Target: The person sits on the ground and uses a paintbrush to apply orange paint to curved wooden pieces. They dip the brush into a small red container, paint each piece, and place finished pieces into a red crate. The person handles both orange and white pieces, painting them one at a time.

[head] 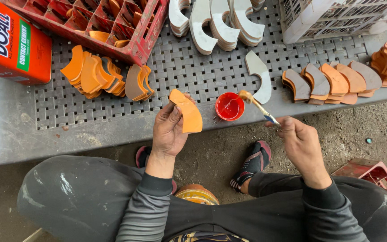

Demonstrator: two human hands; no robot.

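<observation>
Fingers [172,115] of the left hand [169,132] are pinched on an orange sole piece [187,111], tilted for coating; a brush [257,105] is gripped by the right hand [302,145] beside the red cup [230,106] at centre frame.

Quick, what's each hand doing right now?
Left hand: closed on a curved orange sole-shaped piece.
Right hand: closed on a thin glue brush, its tip beside the small round red cup.

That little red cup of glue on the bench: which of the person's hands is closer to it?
The right hand is roughly as far as the left, but its brush tip hangs just right of the red cup. The left hand sits to the cup's left, holding an orange curved piece.
</observation>
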